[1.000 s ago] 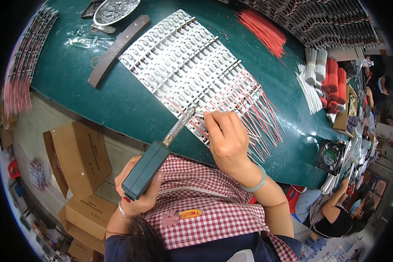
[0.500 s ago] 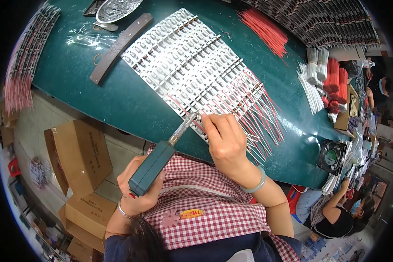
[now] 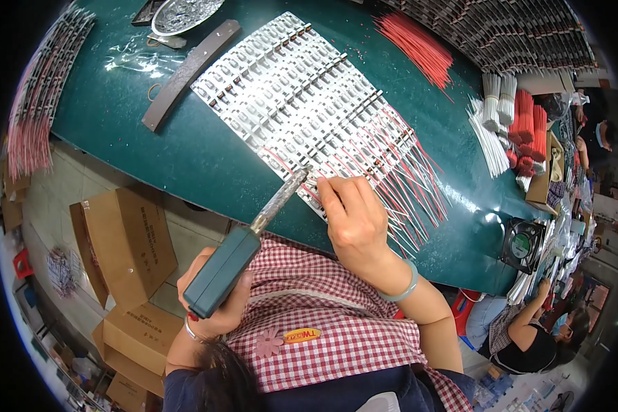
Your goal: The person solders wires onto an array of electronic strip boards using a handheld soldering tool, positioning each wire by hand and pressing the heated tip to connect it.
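Observation:
My left hand [image 3: 220, 299] is wrapped round the dark green handle of a soldering iron [image 3: 224, 266]. Its metal shaft slants up and right, and the tip is at the near part of a panel of white circuit boards [image 3: 275, 89]. Just right of the tip, my right hand [image 3: 357, 223] has its thumb and fingers pinched together over the panel. What they pinch is too small or hidden to make out. Red and white wires [image 3: 412, 185] trail off the panel's right side, and a few red ones lie near the tip.
A dark bar [image 3: 191, 77] lies along the panel's left side on the green table [image 3: 130, 154], below a metal dish [image 3: 185, 15]. Loose red wires [image 3: 419, 51], bundled wires [image 3: 522, 120] and a small fan [image 3: 520, 245] are rightward. Cardboard boxes [image 3: 127, 240] stand left; another person [image 3: 529, 336] sits at right.
My left hand and the iron's handle have shifted down and left, while the tip has moved slightly farther up the panel. My right hand has stayed nearly in place.

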`<move>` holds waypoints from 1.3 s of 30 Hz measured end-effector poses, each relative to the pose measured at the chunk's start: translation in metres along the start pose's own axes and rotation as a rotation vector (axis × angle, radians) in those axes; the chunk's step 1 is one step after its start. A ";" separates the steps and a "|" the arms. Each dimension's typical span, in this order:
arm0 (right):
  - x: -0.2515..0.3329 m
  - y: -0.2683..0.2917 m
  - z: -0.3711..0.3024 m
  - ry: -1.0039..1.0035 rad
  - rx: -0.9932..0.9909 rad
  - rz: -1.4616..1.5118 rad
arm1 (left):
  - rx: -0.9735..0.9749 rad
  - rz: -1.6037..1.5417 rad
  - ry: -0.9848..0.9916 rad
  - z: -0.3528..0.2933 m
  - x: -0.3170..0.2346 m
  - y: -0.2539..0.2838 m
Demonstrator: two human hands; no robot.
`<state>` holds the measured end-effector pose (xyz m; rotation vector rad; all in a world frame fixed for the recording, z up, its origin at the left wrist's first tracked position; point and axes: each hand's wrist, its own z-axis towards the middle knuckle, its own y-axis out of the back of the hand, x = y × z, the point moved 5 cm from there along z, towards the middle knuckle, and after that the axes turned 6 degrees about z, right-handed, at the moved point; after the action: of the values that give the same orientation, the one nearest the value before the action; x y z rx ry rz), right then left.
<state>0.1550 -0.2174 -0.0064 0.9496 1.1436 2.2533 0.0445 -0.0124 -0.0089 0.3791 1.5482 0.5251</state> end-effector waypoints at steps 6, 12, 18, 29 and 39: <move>-0.001 -0.001 -0.001 -0.050 -0.016 -0.002 | -0.080 -0.067 -0.008 -0.006 0.005 0.006; 0.008 0.008 0.000 -0.009 -0.083 0.063 | -0.125 -0.028 0.031 -0.015 0.011 0.007; 0.025 -0.005 -0.002 0.043 0.011 0.173 | -0.120 -0.065 0.098 -0.020 0.016 0.007; 0.012 -0.004 -0.010 -0.027 -0.035 0.004 | -0.050 -0.044 0.030 -0.012 0.007 0.004; 0.011 -0.005 -0.009 -0.040 -0.054 0.003 | 0.021 0.007 0.009 -0.002 -0.002 0.002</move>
<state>0.1414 -0.2120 -0.0097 0.9717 1.0599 2.2458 0.0428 -0.0119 -0.0062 0.3987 1.5625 0.5172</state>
